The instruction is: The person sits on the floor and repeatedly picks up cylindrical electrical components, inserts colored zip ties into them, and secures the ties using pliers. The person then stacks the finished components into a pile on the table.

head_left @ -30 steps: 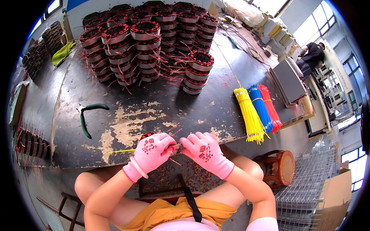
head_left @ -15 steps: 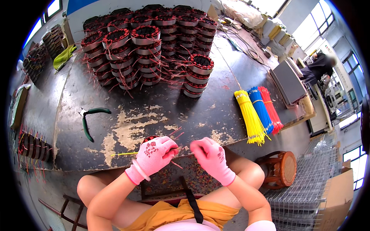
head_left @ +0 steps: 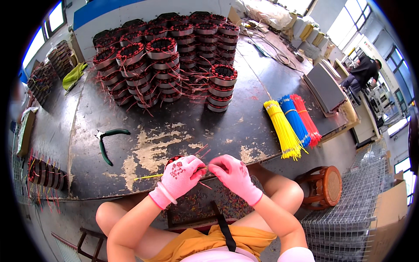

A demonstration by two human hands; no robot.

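Both my hands wear pink gloves and meet at the near edge of the dark worktable [head_left: 183, 126]. My left hand [head_left: 181, 174] pinches a thin yellow sleeve [head_left: 148, 176] that sticks out to the left. My right hand [head_left: 233, 172] has its fingers closed on thin wires next to the left fingertips. Under the left hand sits a round motor stator [head_left: 173, 160] with red windings, mostly hidden. A tray of small cut wire scraps [head_left: 198, 205] lies on my lap.
Stacks of wound stators [head_left: 170, 56] fill the back of the table. Green-handled pliers [head_left: 107, 139] lie at the left. Bundles of yellow [head_left: 283, 129], blue [head_left: 296, 120] and red sleeves [head_left: 307, 118] lie at the right. A wooden stool [head_left: 323, 185] and wire baskets [head_left: 345, 222] stand right.
My right hand has closed and drawn in toward the left hand's fingertips. The left hand has stayed over the stator with the yellow sleeve.
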